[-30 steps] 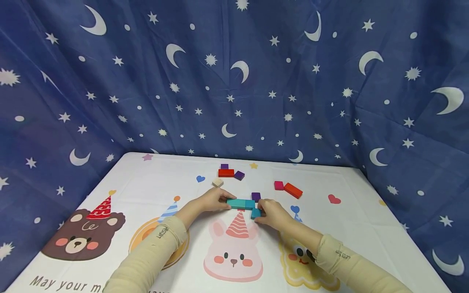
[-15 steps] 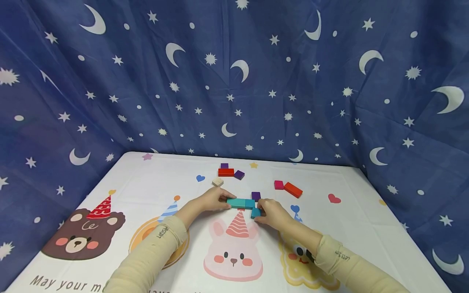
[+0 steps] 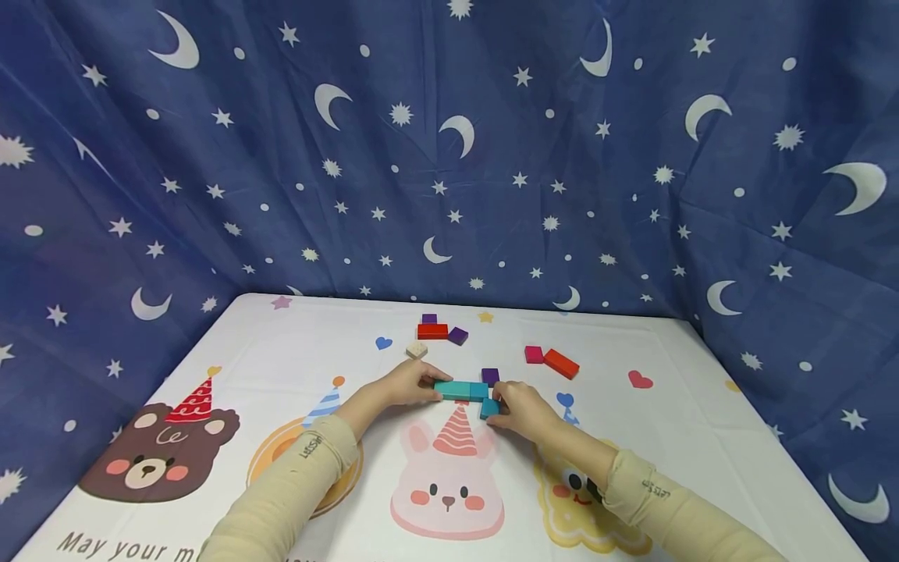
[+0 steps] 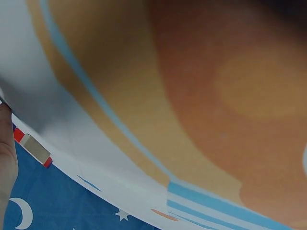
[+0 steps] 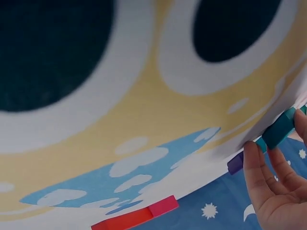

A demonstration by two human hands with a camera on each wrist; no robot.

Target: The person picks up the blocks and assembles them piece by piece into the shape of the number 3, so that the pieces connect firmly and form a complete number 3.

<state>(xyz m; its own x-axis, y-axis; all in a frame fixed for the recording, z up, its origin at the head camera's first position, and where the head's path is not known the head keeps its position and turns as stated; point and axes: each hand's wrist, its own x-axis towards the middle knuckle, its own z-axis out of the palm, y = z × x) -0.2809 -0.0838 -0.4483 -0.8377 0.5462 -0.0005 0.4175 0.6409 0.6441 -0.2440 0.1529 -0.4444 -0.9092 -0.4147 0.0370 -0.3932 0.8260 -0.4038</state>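
Note:
My left hand (image 3: 413,382) pinches the left end of a long turquoise block (image 3: 453,391) between thumb and fingers. A square teal block (image 3: 479,393) lies against that block's right end. With its thumb and fingers, my right hand (image 3: 523,410) holds a small blue-teal block (image 3: 489,408), just in front of the square one's right edge. The right wrist view shows a teal block (image 5: 279,128) between the fingers and thumb. Behind the row is a purple block (image 3: 490,377), close to the right fingers. Only an edge of the left hand (image 4: 6,163) appears in the left wrist view.
Toward the back lie a red block (image 3: 432,332), two purple blocks (image 3: 458,336) beside it and a beige block (image 3: 417,350). Farther right are a pink block (image 3: 534,355) and an orange-red block (image 3: 562,364). A blue curtain (image 3: 449,156) borders the printed white tablecloth (image 3: 337,328).

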